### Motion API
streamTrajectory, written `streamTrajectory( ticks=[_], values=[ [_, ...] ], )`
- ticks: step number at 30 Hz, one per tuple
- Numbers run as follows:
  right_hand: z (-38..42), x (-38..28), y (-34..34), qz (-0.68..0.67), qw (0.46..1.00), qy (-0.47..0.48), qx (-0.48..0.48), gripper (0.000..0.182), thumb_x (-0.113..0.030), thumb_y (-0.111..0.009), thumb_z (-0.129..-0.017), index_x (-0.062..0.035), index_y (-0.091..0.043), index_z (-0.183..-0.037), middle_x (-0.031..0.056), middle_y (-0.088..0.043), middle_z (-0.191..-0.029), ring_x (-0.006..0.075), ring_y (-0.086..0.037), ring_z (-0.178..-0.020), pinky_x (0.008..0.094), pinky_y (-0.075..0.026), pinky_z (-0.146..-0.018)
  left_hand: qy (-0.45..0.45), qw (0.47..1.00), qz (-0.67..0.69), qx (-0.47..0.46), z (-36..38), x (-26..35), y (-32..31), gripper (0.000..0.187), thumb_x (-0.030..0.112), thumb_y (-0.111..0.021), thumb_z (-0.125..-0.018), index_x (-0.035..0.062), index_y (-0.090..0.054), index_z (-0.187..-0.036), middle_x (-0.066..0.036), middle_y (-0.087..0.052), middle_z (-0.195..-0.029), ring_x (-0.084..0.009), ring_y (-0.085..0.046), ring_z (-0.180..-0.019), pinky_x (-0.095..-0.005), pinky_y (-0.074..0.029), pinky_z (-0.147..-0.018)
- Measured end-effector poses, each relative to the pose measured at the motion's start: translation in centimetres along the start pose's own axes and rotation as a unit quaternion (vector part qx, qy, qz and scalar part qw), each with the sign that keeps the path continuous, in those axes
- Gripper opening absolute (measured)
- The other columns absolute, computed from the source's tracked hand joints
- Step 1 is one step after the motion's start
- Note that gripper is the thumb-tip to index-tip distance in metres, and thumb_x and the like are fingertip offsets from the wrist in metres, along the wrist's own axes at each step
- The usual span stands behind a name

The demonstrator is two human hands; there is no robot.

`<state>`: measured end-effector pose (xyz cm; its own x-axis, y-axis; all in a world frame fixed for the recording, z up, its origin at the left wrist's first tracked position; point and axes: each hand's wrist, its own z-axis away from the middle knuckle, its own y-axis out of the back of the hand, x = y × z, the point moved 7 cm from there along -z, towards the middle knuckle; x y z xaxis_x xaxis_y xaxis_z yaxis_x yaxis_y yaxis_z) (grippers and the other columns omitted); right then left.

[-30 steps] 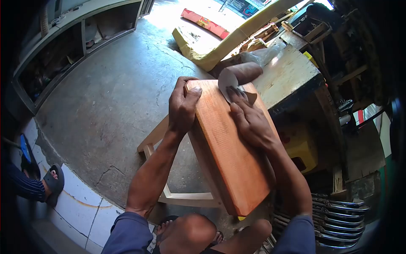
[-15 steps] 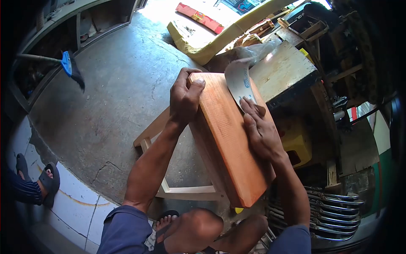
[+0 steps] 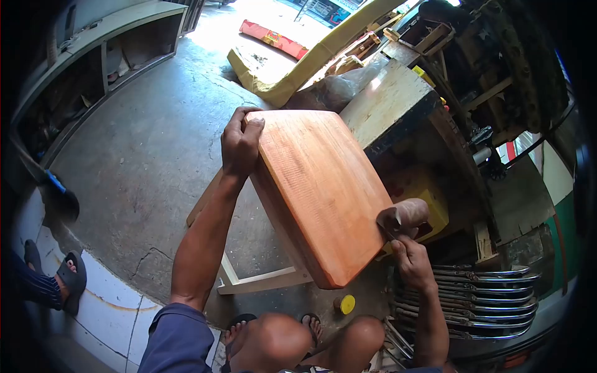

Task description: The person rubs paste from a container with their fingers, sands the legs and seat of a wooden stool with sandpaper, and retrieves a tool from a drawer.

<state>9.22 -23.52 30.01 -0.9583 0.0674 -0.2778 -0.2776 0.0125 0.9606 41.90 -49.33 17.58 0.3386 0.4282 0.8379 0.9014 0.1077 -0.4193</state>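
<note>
A thick reddish-brown wooden board with a slanted near edge lies tilted in front of me, above my knees. My left hand grips its far left corner, thumb on the top face and fingers over the edge. Off the board's right edge, my right hand pinches a curled sheet of sandpaper, its brownish side showing. The sheet overlaps the board's edge in this view. Below the board shows a pale wooden frame, partly hidden by it and by my left forearm.
A small yellow-lidded container stands on the floor near my feet. Stacked chrome tubes lie at the right, below a yellow crate. A worn bench top is beyond the board. A person's sandalled foot and a broom are at left.
My right hand has drawn the sandpaper from the board's top face to its right edge, and the sheet has curled over. My left hand keeps its corner grip. The broom has moved down.
</note>
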Motion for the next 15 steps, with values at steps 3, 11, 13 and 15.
streamTrajectory(
  ticks=[3,11,13,15],
  values=[
    [9.6,11.7,0.6,0.030,0.976,-0.100,0.192,0.032,-0.026,-0.056,-0.106,0.0007,-0.067,-0.120,0.0239,-0.066,-0.084,0.0334,-0.063,-0.071,0.0387,-0.051,-0.069,0.021,0.999,-0.025,0.001,0.0,-0.5,0.2,0.034,0.025,-0.056,-0.095,-0.0013,-0.066,-0.115,-0.016,-0.071,-0.104,-0.0230,-0.065,-0.097,-0.0358,-0.050,-0.091],
    [29.9,35.1,-9.3,0.165,0.813,-0.558,0.023,0.056,-0.048,-0.069,-0.093,-0.0145,-0.062,-0.138,0.0225,-0.066,-0.132,0.0402,-0.064,-0.120,0.0517,-0.051,-0.100,-0.077,0.825,-0.543,-0.137,-1.3,5.8,-0.6,0.046,0.032,-0.046,-0.106,0.0071,-0.060,-0.142,-0.016,-0.053,-0.153,-0.0391,-0.040,-0.147,-0.0445,-0.030,-0.122],
    [30.7,39.0,-13.6,0.124,0.797,-0.586,-0.081,0.067,-0.057,-0.068,-0.091,-0.0165,-0.060,-0.143,0.0201,-0.062,-0.140,0.0384,-0.060,-0.129,0.0504,-0.049,-0.105,-0.061,0.739,-0.638,-0.210,-1.1,6.9,-2.9,0.061,0.051,-0.032,-0.109,0.0118,-0.051,-0.152,-0.013,-0.040,-0.163,-0.0377,-0.027,-0.155,-0.0555,-0.017,-0.125],
    [30.6,43.9,-18.4,0.088,0.788,-0.593,-0.141,0.069,-0.060,-0.066,-0.091,-0.0181,-0.058,-0.146,0.0170,-0.059,-0.145,0.0370,-0.058,-0.133,0.0494,-0.048,-0.108,-0.049,0.658,-0.701,-0.272,1.0,7.6,-6.6,0.066,0.053,-0.021,-0.110,0.0134,-0.044,-0.157,-0.011,-0.032,-0.168,-0.0348,-0.019,-0.158,-0.0647,-0.008,-0.124]
  ],
)
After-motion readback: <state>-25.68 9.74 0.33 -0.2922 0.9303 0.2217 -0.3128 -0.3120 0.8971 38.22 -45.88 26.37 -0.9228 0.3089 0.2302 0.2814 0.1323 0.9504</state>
